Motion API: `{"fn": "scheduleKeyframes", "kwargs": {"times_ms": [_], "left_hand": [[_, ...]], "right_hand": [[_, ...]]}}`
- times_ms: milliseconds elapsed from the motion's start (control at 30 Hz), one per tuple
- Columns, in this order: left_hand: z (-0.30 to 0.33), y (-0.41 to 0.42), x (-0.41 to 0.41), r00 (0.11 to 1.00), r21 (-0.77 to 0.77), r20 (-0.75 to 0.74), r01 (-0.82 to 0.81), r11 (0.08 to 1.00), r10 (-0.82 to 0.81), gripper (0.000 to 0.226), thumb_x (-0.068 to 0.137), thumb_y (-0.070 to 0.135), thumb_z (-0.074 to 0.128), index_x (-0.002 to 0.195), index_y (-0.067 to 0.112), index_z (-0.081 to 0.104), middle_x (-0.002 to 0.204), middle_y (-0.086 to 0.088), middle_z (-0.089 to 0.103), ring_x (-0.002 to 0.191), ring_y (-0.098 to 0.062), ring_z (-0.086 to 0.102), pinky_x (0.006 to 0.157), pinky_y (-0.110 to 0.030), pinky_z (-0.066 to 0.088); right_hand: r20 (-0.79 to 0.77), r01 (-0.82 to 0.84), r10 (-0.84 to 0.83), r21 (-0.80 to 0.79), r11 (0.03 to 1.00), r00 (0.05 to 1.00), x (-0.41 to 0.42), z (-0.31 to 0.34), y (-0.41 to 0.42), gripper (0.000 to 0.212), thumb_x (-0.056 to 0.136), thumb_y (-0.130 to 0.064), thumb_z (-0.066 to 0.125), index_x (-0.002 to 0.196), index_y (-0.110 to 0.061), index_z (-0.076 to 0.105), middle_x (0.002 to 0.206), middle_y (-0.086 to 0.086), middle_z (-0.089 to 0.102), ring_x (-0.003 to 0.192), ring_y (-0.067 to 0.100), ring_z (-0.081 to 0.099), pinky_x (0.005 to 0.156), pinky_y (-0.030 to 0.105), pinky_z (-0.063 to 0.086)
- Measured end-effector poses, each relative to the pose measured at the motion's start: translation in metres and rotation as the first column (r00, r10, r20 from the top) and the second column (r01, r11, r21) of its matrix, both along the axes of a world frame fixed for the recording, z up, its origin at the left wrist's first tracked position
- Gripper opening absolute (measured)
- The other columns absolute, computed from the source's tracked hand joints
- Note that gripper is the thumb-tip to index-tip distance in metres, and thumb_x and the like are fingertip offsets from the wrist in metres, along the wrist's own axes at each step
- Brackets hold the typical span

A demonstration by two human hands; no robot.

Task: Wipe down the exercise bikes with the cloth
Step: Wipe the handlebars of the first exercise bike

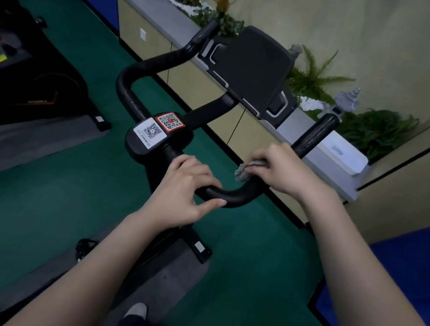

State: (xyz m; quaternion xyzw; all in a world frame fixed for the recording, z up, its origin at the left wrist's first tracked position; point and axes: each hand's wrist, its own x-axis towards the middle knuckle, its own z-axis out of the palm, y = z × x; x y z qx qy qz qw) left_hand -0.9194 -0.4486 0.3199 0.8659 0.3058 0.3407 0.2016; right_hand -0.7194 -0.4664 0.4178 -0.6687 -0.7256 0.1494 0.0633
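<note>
**gymrat:** Right hand (286,169) is curled round the grey cloth (248,168), pressing it onto the black handlebar (234,195).

**spinfan:** yep, and left hand (186,186) grips the same bar near its middle.

Both bare forearms are reaching forward; the left hand (181,188) is curling over the handlebar (228,195), while the right hand (283,168) is gripping the cloth (247,170) against it.
</note>
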Motion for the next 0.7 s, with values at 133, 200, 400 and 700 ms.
{"fn": "scheduleKeyframes", "kwargs": {"times_ms": [133, 200, 400, 700], "left_hand": [[-0.003, 0.001, 0.000, 1.000, 0.013, -0.009, 0.005, 1.000, -0.005, 0.033, 0.080, 0.056, 0.056, 0.090, 0.028, 0.069, 0.084, 0.015, 0.058, 0.089, -0.009, 0.049, 0.104, -0.027, 0.019], [-0.002, 0.000, 0.000, 1.000, 0.011, -0.009, 0.012, 1.000, -0.012, 0.033, 0.081, 0.056, 0.056, 0.092, 0.027, 0.069, 0.084, 0.015, 0.058, 0.089, -0.010, 0.049, 0.105, -0.026, 0.018], [-0.002, 0.001, -0.003, 0.999, -0.006, 0.017, 0.041, 0.999, -0.041, 0.033, 0.082, 0.055, 0.056, 0.090, 0.027, 0.069, 0.083, 0.015, 0.056, 0.089, -0.009, 0.049, 0.108, -0.021, 0.013], [-0.006, 0.002, -0.004, 0.997, -0.006, 0.008, 0.073, 0.997, -0.073, 0.032, 0.084, 0.054, 0.056, 0.091, 0.025, 0.067, 0.084, 0.013, 0.056, 0.090, -0.011, 0.051, 0.110, -0.025, 0.015]], "right_hand": [[-0.077, -0.039, 0.010, -0.382, 0.923, 0.997, -0.018, 0.012, 0.018, 0.006, 0.084, -0.011, 0.069, 0.089, -0.012, 0.073, 0.056, -0.014, 0.063, 0.035, 0.000, 0.045, 0.034, 0.016, 0.033], [-0.016, -0.024, 0.019, -0.492, 0.870, 1.000, -0.023, 0.012, 0.027, 0.006, 0.085, -0.012, 0.068, 0.091, -0.012, 0.072, 0.046, -0.011, 0.054, 0.032, 0.003, 0.037, 0.033, 0.016, 0.030], [0.165, 0.134, -0.052, -0.541, 0.830, 0.985, -0.014, 0.011, 0.051, 0.001, 0.082, -0.016, 0.072, 0.081, -0.017, 0.072, 0.086, 0.008, 0.075, 0.068, 0.023, 0.065, 0.052, 0.023, 0.043], [-0.078, 0.271, -0.269, 0.017, 0.962, 0.960, -0.016, -0.003, -0.005, 0.006, 0.083, -0.011, 0.072, 0.088, -0.010, 0.075, 0.079, -0.015, 0.064, 0.079, -0.004, 0.059, 0.070, 0.000, 0.036]]}}
